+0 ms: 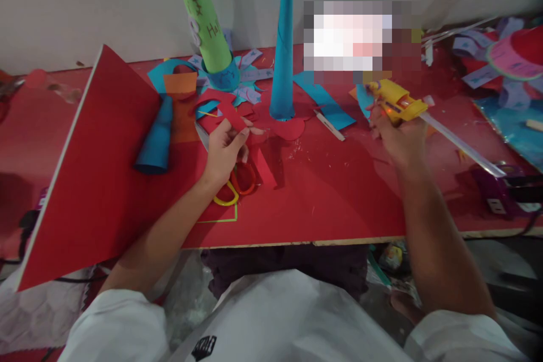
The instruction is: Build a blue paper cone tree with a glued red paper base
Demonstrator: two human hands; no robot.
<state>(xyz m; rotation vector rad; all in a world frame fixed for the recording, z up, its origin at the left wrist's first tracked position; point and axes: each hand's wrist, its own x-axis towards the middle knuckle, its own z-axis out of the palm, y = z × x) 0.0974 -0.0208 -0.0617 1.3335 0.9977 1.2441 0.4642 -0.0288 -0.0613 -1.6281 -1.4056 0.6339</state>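
My left hand [227, 147] pinches a curved red paper strip [232, 110] between thumb and fingers, above the table. Yellow and orange scissor handles [228, 198] show just below it; the blades are hidden. My right hand [399, 133] is closed around a yellow glue gun [396, 99], its nozzle toward the left. A long clear glue stick [460, 142] sticks out of its back end. Between my hands a tall blue paper cone [284, 56] stands upright on a red paper piece [289, 129] with a rounded edge.
A green paper tube [207, 22] rises from a blue base behind my left hand. At left, a red board [97, 169] leans up beside a smaller blue cone [156, 141]. A blue strip [328, 104] lies by a craft knife [330, 125]. A pink-banded paper craft [513, 56] is at far right.
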